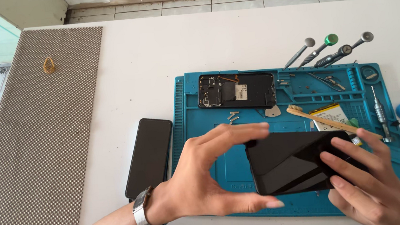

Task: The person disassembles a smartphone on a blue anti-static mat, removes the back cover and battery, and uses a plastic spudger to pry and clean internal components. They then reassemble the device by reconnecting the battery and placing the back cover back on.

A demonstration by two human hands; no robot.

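I have the black phone panel up off the blue work mat, glossy side facing me, gripped from both ends. My left hand spans its left short edge, thumb under the lower corner and fingers curled over the upper one, half closed like a clamp. My right hand lies across the right end, fingers spread flat on the glass and closed on the far edge.

To do this well, I judge that I should keep pressure on the edges rather than the face, hold the panel level, and avoid flexing it between the two grips.

Just beyond it on the mat lie a wooden brush and a yellow-labelled battery, then loose screws and a grey pick. To my left a second dark phone rests on the bench, just beside the mat. Further back sits the opened phone body, its circuitry exposed, with screwdrivers fanned at the far right.
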